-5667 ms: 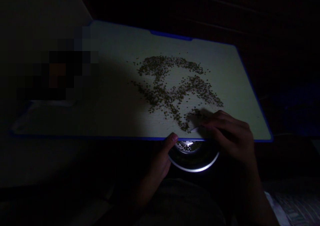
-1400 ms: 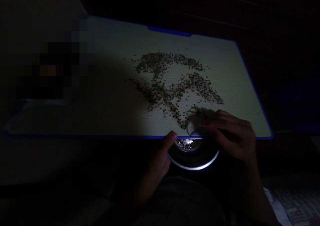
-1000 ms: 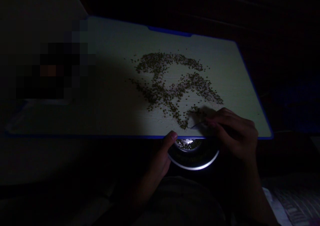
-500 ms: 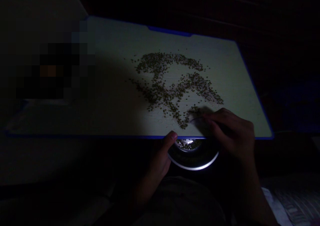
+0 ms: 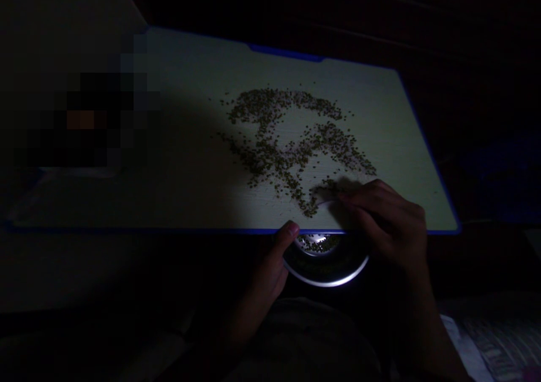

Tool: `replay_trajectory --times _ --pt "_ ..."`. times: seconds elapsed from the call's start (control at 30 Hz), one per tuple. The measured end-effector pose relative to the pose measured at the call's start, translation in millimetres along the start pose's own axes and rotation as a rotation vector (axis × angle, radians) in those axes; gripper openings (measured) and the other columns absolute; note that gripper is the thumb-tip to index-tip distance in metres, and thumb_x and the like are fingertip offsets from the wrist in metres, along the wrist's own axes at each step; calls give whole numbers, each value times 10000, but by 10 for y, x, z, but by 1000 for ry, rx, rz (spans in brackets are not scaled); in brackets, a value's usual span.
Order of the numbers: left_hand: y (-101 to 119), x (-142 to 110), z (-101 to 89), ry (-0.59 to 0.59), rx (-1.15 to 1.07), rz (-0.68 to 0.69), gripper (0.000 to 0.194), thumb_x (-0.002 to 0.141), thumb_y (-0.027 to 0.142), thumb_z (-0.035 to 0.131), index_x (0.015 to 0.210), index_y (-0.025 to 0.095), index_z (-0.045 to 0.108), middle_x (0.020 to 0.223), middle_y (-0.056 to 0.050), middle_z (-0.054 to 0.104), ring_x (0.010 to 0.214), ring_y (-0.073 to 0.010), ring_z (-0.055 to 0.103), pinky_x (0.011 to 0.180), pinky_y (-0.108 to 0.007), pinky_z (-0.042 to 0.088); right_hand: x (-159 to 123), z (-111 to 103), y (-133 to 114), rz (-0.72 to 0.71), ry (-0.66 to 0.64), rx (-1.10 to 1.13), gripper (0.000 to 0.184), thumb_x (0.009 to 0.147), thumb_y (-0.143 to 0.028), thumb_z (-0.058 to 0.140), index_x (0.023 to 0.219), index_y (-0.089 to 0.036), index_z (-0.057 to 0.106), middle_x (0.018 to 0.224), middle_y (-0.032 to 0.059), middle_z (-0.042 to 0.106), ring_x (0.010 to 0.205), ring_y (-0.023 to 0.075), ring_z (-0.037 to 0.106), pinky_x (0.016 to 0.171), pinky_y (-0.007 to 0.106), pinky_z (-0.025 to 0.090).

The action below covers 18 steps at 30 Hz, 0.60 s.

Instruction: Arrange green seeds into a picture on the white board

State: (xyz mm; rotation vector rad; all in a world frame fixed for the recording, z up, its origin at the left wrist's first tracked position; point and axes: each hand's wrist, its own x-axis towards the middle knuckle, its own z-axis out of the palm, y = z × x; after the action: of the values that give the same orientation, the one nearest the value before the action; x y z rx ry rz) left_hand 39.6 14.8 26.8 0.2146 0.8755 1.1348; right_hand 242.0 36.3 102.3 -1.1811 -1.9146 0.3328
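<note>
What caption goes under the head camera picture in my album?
Left hand at the board's edge above a bowl, right hand pinching something thin beside scattered seeds.

From my remote seat I make out a pale tabletop (image 5: pixel 203 190) in dim light, with a blue rim (image 5: pixel 426 140) and a wider blue strip (image 5: pixel 287 53) toward twelve o'clock. Small dark greenish seeds (image 5: pixel 257 106) lie loose on it, spread from the middle toward three o'clock: a curved band toward one, a slanting arm toward three, and a narrow trail toward five, near the rim. Stray ones dot the borders. Toward nine o'clock I get a pixelated dark patch (image 5: pixel 93 117) over something pale-based that I cannot identify.
</note>
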Motion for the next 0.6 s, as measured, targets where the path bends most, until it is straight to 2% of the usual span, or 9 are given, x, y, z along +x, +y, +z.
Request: replay_trajectory --times 0.17,0.37,0.6 --pt "-11 0 -12 17 2 -28 761 798 372 899 1485 235 602 1265 -100 797 1391 -368 632 1245 -548 418 -26 0 23 -22 5 34 299 943 -47 671 1136 -252 774 1042 36 818 915 200 726 810 402 555" --pt "-51 -2 -89 68 5 -74 722 814 373 895 1465 220 622 1262 -124 802 1463 -365 569 1259 -526 399 -31 -19 54 -53 -23 58 263 931 -58 684 1110 -231 766 981 48 803 863 204 707 770 402 545" --pt "7 -1 -6 -3 -1 -40 792 811 375 896 1517 221 571 1330 -107 784 1429 -370 603 1247 -533 425 -20 -17 40 -52 -8 47 274 928 -50 686 1125 -221 769 1006 51 808 869 196 712 772 387 548"
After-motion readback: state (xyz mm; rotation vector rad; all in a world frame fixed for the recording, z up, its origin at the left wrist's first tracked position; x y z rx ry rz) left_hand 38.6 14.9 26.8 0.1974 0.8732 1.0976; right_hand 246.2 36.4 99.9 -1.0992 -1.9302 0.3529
